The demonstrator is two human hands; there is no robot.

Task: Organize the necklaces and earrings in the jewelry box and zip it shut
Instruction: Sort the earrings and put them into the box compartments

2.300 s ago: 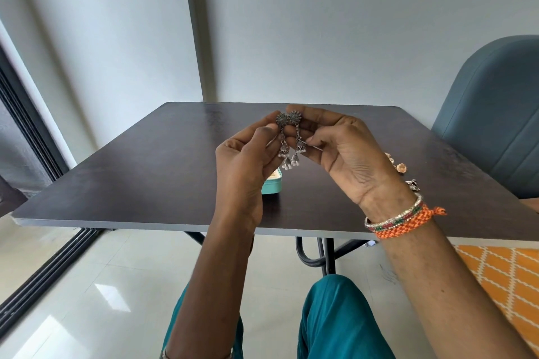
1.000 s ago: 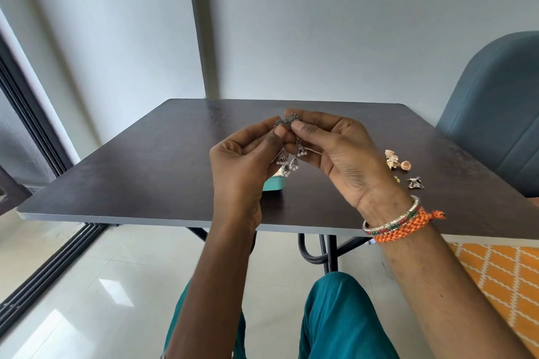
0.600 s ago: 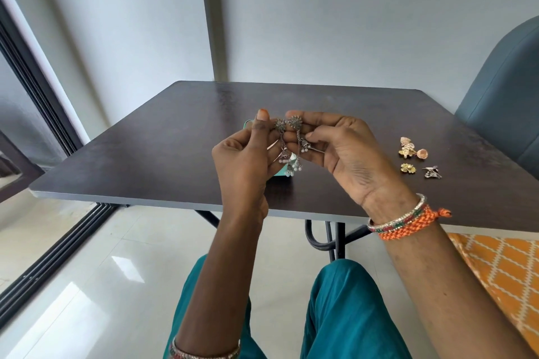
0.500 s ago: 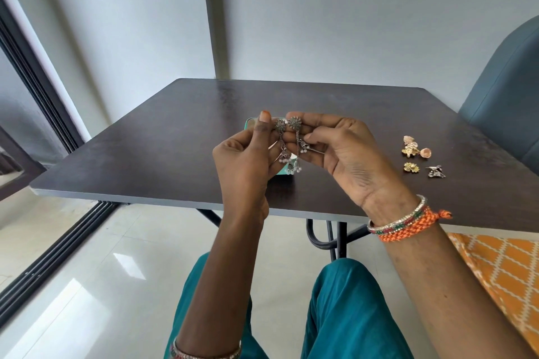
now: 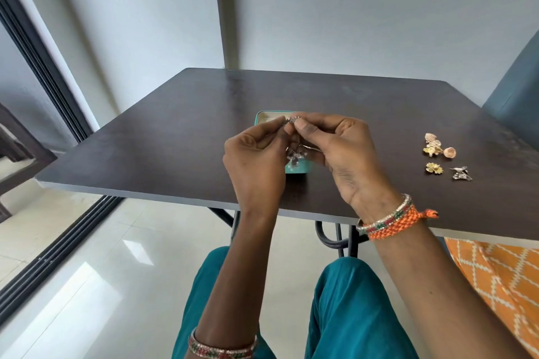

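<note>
Both hands have dropped lower now, right over the teal jewelry box [image 5: 294, 169]. The left hand [image 5: 256, 154] and right hand [image 5: 338, 148] each pinch the top of the silver earrings [image 5: 292, 154], dangles hanging into it. Looks set for placing; gold earrings [image 5: 436, 148] wait on the table [image 5: 175, 137].

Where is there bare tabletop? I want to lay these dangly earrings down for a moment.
The table is bare left of the box, out to its left edge, and across the far half behind the hands. There is also a bare strip between the right hand and the loose earrings. Around those earrings, near the right edge, it is crowded.
</note>
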